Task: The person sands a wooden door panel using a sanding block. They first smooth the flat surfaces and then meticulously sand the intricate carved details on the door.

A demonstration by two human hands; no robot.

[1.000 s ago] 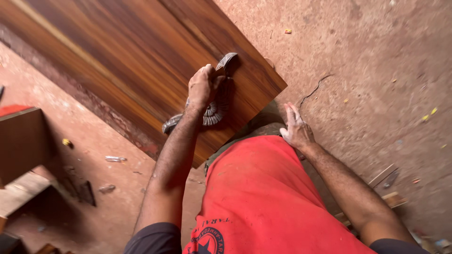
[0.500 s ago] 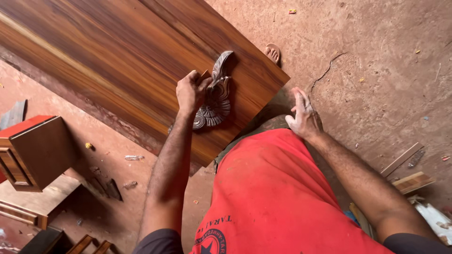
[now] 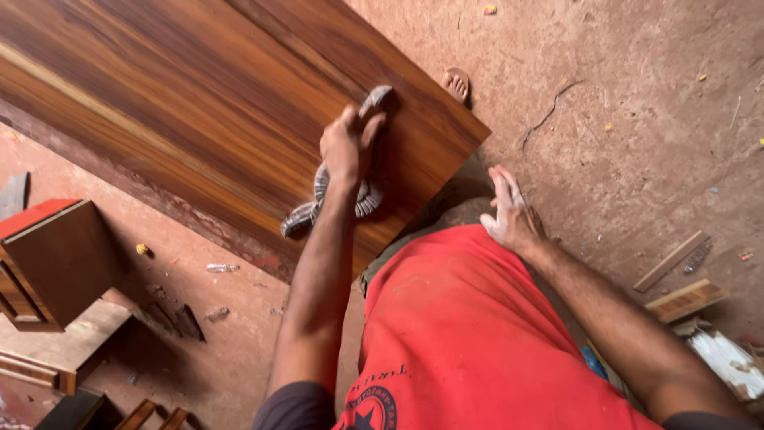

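Head view: left hand (image 3: pixel 348 146) pressed flat down on a carved wooden ornament (image 3: pixel 362 185), fingers (image 3: pixel 371 126) curled over its upper part and grasping it against the wood. Lay on a large brown veneered panel (image 3: pixel 199 95), close to the panel's near right corner, scalloped fan-shaped portion showing right of the wrist and a curled tip (image 3: pixel 296 222) poking out on the left of the forearm (grey-dusted, as was the pointed far end (image 3: pixel 376 96)). Right hand (image 3: pixel 512 213) held apart from all of it, to the right of the panel's corner, released, fingers spread and pale with dust, gripping nothing, hovering just above the red shirt (image 3: pixel 454 318).

Beyond the panel's far right edge, a bare foot (image 3: pixel 457 83) on the reddish dirt floor (image 3: pixel 637 119). Right and near: a few wood offcuts (image 3: pixel 684 299) scattered on the floor. Left: a small brown cabinet (image 3: pixel 60 259) with a red top face, some lighter planks (image 3: pixel 68 342) beneath it, small bits of debris strewn between cabinet and panel.
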